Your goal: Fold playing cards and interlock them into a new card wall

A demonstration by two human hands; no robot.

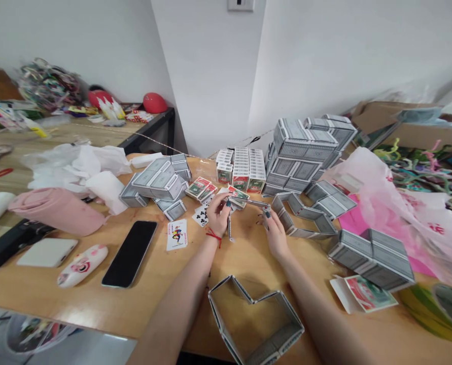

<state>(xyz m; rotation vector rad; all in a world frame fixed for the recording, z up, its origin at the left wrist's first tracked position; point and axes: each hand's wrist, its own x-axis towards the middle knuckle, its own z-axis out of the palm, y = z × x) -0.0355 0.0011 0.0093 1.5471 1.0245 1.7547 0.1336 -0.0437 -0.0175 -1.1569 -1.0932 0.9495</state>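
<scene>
My left hand, with a red string at the wrist, pinches folded playing cards that hang edge-on below its fingers. My right hand pinches the other end of a card strip that runs between both hands. Loose cards and a joker card lie on the wooden table just left of my hands. A heart-shaped frame of folded cards stands near me between my forearms. A second heart frame lies right of my right hand.
Stacked card boxes, small card packs and grey box bundles crowd the far side. A black phone, white power bank and pink-white mouse lie left. Pink plastic bags fill the right.
</scene>
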